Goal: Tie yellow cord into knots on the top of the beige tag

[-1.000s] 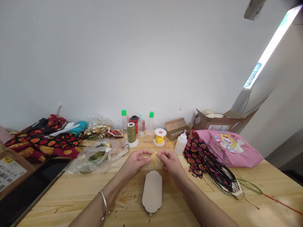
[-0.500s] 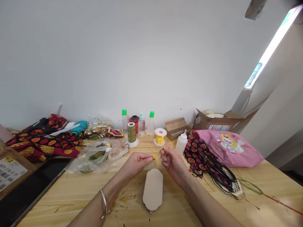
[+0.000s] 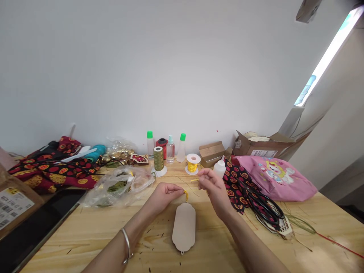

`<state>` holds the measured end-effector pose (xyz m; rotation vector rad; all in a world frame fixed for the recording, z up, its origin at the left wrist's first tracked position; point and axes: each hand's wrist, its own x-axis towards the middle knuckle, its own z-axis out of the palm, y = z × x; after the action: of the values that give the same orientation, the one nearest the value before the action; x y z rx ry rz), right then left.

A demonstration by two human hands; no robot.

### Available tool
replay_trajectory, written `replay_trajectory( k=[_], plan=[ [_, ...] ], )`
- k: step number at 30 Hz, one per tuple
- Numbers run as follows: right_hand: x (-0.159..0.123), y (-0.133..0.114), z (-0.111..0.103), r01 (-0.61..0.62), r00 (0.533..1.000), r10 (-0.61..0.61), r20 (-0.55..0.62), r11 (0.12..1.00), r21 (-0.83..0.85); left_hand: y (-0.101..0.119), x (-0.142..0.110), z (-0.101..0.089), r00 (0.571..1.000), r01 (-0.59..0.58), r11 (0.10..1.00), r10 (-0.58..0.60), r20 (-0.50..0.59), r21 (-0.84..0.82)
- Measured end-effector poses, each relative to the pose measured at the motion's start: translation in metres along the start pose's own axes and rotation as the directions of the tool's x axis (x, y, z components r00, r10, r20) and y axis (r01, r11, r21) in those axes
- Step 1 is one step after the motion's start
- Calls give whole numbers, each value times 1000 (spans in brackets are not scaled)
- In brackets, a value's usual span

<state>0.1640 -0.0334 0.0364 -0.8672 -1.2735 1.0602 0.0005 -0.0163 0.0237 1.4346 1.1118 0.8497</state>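
Note:
A flat pale wooden tag (image 3: 184, 226) lies on the wooden table (image 3: 85, 235) in front of me. A yellow cord (image 3: 185, 195) is knotted at its top end. My left hand (image 3: 162, 195) pinches that cord right at the knot, fingers closed. My right hand (image 3: 212, 187) is raised a little to the right, fingers pinched on the cord's loose end, which runs back toward the knot. A spool of yellow cord (image 3: 193, 163) stands just behind my hands.
Behind stand an olive thread spool (image 3: 158, 160), green-capped bottles (image 3: 182, 147) and a white squeeze bottle (image 3: 219, 167). A clear plastic bag (image 3: 122, 184) lies left, red patterned cloth (image 3: 54, 172) far left. Black scissors (image 3: 263, 206) and a pink bag (image 3: 274, 177) sit right.
My right hand has drawn the yellow cord's end up and away to the right, apart from my left hand. My left hand stays pinched at the knot above the tag.

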Motion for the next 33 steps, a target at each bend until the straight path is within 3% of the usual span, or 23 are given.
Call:
replay_trajectory(
  k=[1,3,5,10,14,19,25,33],
  plan=[
    [-1,1,1,59,998,-53,40,980,-192,-2,1,0,1000,-23,1000,23,-2,15],
    [-3,4,3,189,980,-129,151,845,-501,-4,2,0,998,-59,997,60,-20,48],
    [-3,6,3,266,961,-142,237,704,-658,-5,3,0,996,-79,994,82,-40,69],
    [-1,5,-1,296,948,-65,311,533,-793,-5,4,-2,994,-97,992,101,-51,75],
    [-1,4,-3,333,939,-72,336,434,-837,-7,5,-3,994,-108,992,108,1,63],
    [-3,4,-2,329,944,-172,280,479,-814,-2,2,0,991,-101,994,104,80,-41],
    [-4,8,-3,301,946,-269,179,533,-791,11,-6,4,999,-31,994,34,29,-110],
    [-4,11,-1,307,947,-263,187,559,-770,8,-4,2,1000,13,983,-9,21,-185]
  ],
)
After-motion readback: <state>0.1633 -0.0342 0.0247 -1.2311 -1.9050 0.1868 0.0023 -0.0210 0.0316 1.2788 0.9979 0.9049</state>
